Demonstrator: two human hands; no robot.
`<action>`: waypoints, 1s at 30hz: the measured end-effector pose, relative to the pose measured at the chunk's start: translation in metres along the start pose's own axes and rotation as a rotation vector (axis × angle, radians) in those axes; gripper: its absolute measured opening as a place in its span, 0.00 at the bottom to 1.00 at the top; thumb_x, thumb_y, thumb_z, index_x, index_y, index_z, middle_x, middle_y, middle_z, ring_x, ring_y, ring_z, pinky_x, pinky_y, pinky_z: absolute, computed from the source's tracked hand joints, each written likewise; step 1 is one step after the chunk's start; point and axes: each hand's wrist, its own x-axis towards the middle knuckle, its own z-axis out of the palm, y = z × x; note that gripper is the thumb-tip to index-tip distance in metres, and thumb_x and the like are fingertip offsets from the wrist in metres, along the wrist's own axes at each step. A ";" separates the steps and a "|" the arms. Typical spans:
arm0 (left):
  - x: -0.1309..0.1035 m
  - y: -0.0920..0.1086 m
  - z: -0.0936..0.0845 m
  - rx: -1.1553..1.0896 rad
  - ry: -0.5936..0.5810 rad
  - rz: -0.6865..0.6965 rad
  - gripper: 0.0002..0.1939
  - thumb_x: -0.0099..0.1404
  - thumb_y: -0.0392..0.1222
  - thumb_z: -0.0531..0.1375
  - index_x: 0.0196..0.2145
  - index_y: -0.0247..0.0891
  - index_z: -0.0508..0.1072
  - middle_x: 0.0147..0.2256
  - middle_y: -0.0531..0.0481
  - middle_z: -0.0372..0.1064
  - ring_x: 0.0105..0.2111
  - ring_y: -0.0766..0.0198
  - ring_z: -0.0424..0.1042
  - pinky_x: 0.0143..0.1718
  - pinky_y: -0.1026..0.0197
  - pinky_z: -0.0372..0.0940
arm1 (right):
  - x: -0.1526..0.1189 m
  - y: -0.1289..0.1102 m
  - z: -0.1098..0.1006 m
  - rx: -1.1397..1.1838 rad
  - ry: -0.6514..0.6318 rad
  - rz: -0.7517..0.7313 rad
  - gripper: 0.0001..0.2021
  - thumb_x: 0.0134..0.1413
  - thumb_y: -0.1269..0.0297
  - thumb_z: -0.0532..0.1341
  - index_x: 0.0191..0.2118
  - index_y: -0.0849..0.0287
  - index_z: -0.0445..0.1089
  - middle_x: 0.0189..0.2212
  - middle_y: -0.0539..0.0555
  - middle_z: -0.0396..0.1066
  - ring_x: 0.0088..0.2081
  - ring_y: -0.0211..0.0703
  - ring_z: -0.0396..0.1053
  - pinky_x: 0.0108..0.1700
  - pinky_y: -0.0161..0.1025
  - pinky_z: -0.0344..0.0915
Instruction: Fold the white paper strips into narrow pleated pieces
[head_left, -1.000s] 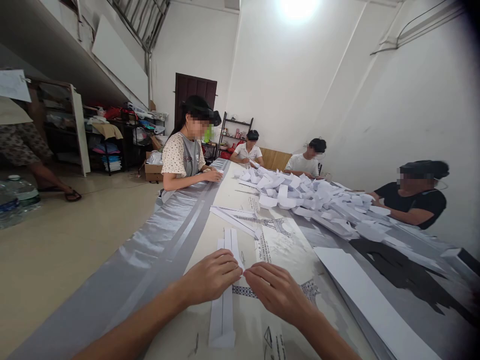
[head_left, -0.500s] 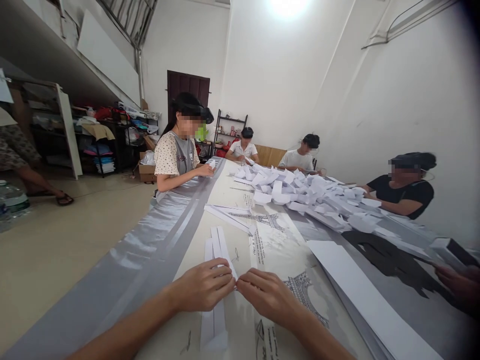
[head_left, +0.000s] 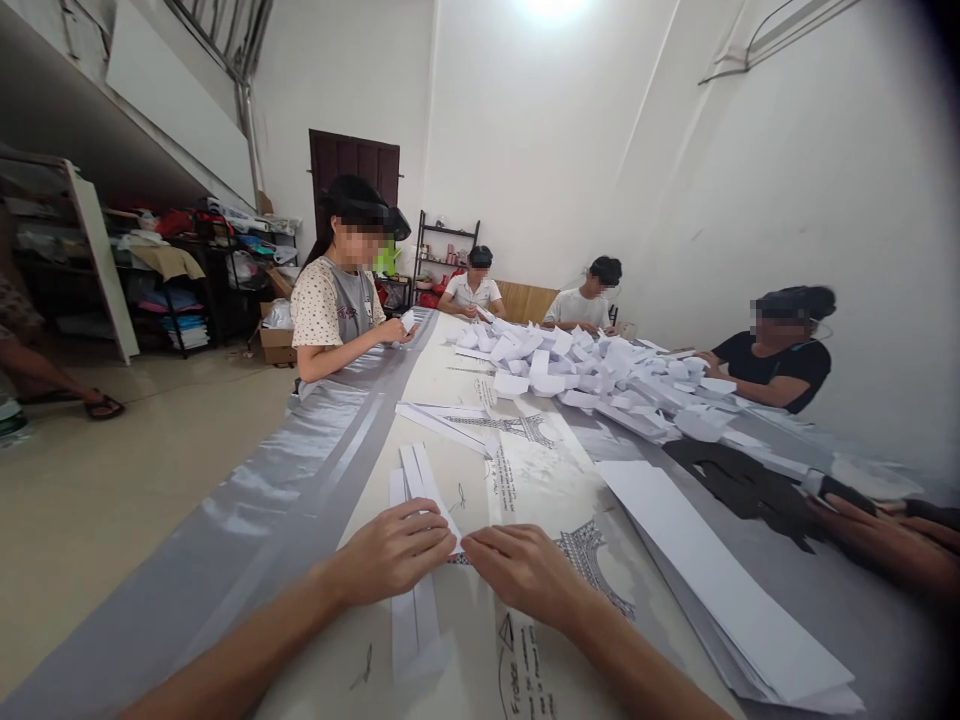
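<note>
My left hand (head_left: 401, 548) is closed, its fingertips pressed on a white paper strip (head_left: 426, 477) that reaches away from me along the table. My right hand (head_left: 521, 568) pinches the near corner of the same strip, and the fingertips of both hands almost meet there. Beneath my left hand lies a folded paper strip (head_left: 405, 625), its near end turned up. The exact grip of the thumbs is hidden behind the fingers.
Beyond my hands lie more folded strips (head_left: 442, 428) and a heap of folded white paper (head_left: 592, 365). A stack of paper sheets (head_left: 720, 570) is at the right, near a dark cloth (head_left: 739, 480). Several co-workers sit around the table; another person's hand (head_left: 862, 530) reaches in from the right.
The camera view has shifted slightly right. My hands keep their pinch at the strip's corner. At the right, the other person's hand has moved in over the table beside the dark cloth.
</note>
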 end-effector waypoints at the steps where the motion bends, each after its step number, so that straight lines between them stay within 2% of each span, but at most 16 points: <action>1: 0.000 0.002 0.001 0.006 0.012 0.003 0.06 0.72 0.29 0.58 0.45 0.33 0.72 0.35 0.47 0.78 0.38 0.61 0.77 0.49 0.52 0.74 | 0.000 -0.001 0.000 -0.008 -0.011 0.023 0.07 0.70 0.73 0.54 0.41 0.58 0.69 0.30 0.50 0.71 0.27 0.35 0.69 0.29 0.31 0.62; 6: -0.001 0.001 0.004 0.054 -0.023 0.030 0.08 0.72 0.29 0.58 0.48 0.30 0.72 0.37 0.45 0.78 0.42 0.59 0.77 0.53 0.49 0.72 | 0.000 -0.001 0.002 -0.078 -0.054 0.065 0.10 0.69 0.76 0.53 0.37 0.58 0.67 0.27 0.48 0.68 0.25 0.35 0.64 0.25 0.34 0.54; 11: -0.011 -0.014 0.008 0.004 -0.064 -0.075 0.11 0.74 0.27 0.55 0.50 0.35 0.72 0.40 0.47 0.78 0.45 0.60 0.77 0.57 0.48 0.68 | 0.000 0.001 0.000 -0.057 0.027 0.026 0.08 0.71 0.75 0.53 0.44 0.60 0.69 0.26 0.47 0.68 0.23 0.35 0.62 0.24 0.36 0.53; 16: -0.014 -0.018 0.010 -0.038 -0.042 -0.128 0.12 0.75 0.29 0.53 0.49 0.37 0.72 0.39 0.48 0.79 0.44 0.62 0.77 0.56 0.50 0.68 | -0.002 0.008 0.000 0.032 0.120 0.062 0.09 0.70 0.74 0.54 0.47 0.60 0.72 0.26 0.48 0.70 0.24 0.33 0.66 0.26 0.33 0.61; 20: -0.025 -0.032 0.011 -0.058 -0.020 -0.194 0.12 0.77 0.33 0.51 0.49 0.38 0.73 0.42 0.47 0.79 0.45 0.62 0.77 0.57 0.50 0.68 | -0.005 0.021 -0.005 0.268 0.305 0.172 0.14 0.71 0.72 0.53 0.54 0.56 0.73 0.34 0.53 0.77 0.32 0.38 0.74 0.31 0.34 0.70; 22: -0.035 -0.047 0.009 -0.092 -0.010 -0.268 0.12 0.77 0.36 0.51 0.48 0.39 0.75 0.42 0.47 0.79 0.44 0.62 0.77 0.56 0.52 0.68 | -0.006 0.029 -0.009 0.406 0.370 0.326 0.13 0.71 0.68 0.55 0.51 0.55 0.76 0.36 0.55 0.77 0.33 0.40 0.75 0.30 0.36 0.72; 25: -0.051 -0.068 0.004 -0.162 -0.027 -0.374 0.14 0.78 0.40 0.52 0.44 0.39 0.78 0.41 0.48 0.80 0.41 0.62 0.78 0.54 0.52 0.68 | -0.009 0.042 -0.013 0.513 0.383 0.509 0.13 0.70 0.62 0.58 0.37 0.56 0.79 0.34 0.55 0.75 0.29 0.41 0.72 0.25 0.36 0.70; 28: -0.061 -0.081 -0.002 -0.230 -0.034 -0.462 0.15 0.78 0.44 0.53 0.41 0.39 0.79 0.38 0.49 0.81 0.40 0.61 0.78 0.48 0.56 0.70 | -0.013 0.053 -0.013 0.533 0.348 0.533 0.19 0.69 0.58 0.58 0.27 0.57 0.76 0.33 0.55 0.74 0.29 0.41 0.71 0.24 0.36 0.69; 30: -0.066 -0.085 -0.004 -0.243 -0.030 -0.497 0.16 0.77 0.46 0.54 0.42 0.40 0.80 0.38 0.49 0.81 0.41 0.60 0.78 0.45 0.57 0.71 | -0.016 0.059 -0.012 0.533 0.334 0.530 0.16 0.68 0.58 0.59 0.30 0.56 0.78 0.36 0.56 0.75 0.33 0.42 0.74 0.29 0.37 0.73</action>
